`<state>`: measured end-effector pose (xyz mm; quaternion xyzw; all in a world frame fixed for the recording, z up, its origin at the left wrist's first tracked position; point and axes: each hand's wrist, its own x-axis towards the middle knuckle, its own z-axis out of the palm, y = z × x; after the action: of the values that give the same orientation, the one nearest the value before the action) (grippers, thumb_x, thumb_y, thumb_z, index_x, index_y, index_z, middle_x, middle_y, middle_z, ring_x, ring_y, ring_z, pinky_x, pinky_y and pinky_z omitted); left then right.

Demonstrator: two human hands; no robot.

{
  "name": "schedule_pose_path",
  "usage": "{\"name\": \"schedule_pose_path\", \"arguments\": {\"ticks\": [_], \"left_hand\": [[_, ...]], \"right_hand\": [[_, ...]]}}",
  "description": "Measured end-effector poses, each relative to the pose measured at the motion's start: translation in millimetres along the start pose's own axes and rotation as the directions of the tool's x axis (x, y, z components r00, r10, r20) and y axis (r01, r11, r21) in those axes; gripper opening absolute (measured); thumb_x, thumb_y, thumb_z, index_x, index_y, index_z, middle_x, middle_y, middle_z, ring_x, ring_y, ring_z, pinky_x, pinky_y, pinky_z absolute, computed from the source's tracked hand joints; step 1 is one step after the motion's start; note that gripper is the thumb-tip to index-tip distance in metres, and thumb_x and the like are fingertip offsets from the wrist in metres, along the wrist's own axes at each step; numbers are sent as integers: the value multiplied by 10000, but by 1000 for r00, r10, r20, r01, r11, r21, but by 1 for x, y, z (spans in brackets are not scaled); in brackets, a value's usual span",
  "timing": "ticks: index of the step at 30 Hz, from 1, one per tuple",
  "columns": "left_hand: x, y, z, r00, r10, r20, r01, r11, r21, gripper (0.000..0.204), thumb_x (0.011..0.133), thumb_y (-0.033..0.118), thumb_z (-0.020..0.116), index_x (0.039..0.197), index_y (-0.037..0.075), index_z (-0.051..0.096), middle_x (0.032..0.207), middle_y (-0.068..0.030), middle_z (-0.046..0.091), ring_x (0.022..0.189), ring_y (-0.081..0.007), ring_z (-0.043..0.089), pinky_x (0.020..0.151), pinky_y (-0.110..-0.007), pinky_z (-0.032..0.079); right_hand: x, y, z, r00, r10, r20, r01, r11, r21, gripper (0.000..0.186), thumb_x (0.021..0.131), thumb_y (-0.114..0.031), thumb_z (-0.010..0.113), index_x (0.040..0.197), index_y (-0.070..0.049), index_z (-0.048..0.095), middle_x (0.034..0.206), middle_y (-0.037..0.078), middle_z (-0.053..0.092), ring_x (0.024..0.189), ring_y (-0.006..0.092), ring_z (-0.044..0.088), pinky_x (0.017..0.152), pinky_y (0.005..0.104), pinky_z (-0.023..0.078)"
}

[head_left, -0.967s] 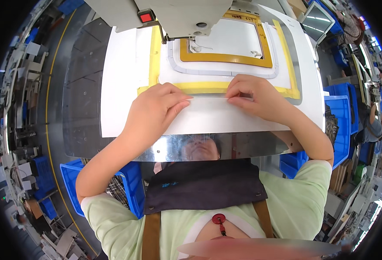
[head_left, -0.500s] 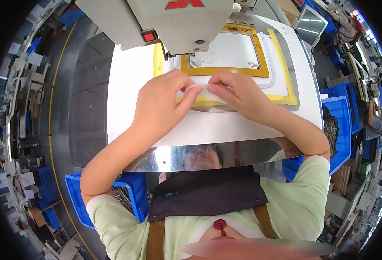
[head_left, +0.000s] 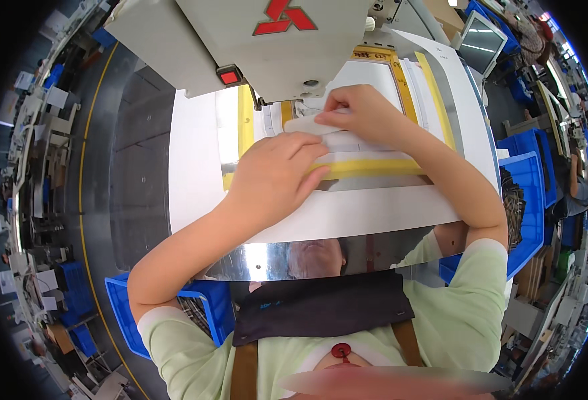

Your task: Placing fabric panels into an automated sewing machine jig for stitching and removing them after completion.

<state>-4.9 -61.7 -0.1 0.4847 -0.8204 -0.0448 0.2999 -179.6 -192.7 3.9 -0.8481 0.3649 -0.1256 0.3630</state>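
Note:
My right hand (head_left: 367, 117) pinches one end of a white strip (head_left: 301, 125) under the sewing machine head (head_left: 284, 53). My left hand (head_left: 274, 173) lies just below the strip, fingers loosely bent and thumb apart, touching the white work. Around both hands is a flat template with a yellow frame (head_left: 404, 80), mostly hidden by my right hand and the machine, and yellow tape borders (head_left: 381, 166) on a white sheet (head_left: 387, 210). The machine's needle area is partly hidden.
A shiny metal edge (head_left: 387, 253) runs along the front, with a grey board (head_left: 141, 187) at left. Blue bins (head_left: 127, 313) with fabric flank me. A screen (head_left: 481, 40) stands back right. A co-worker (head_left: 571, 180) is at the far right, beside rows of workstations.
My right hand has moved up and inward, carrying the white strip toward the needle area. My left hand first moved up, then came back down a little and loosened its pinch.

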Motion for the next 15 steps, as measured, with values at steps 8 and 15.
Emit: {"name": "schedule_pose_path", "arguments": {"ticks": [8,15], "left_hand": [[-9,-17,13,998,-35,45,25,976,217,422,799,213,669,1171,49,560,1246,-114,540,1094,-276,545,912,-374,437],[-7,-16,12,997,-55,63,39,974,225,450,805,290,657,1170,47,558,1236,-116,546,1115,-273,512,923,-380,403]], "right_hand": [[9,1,6,993,94,-75,-98,994,-49,300,777,-303,700,810,-7,664,729,133,651,638,264,595,622,338,478],[6,-8,-2,979,206,-7,-206,978,-10,317,779,-314,698,797,-1,652,705,135,643,646,268,600,618,347,478]]}}
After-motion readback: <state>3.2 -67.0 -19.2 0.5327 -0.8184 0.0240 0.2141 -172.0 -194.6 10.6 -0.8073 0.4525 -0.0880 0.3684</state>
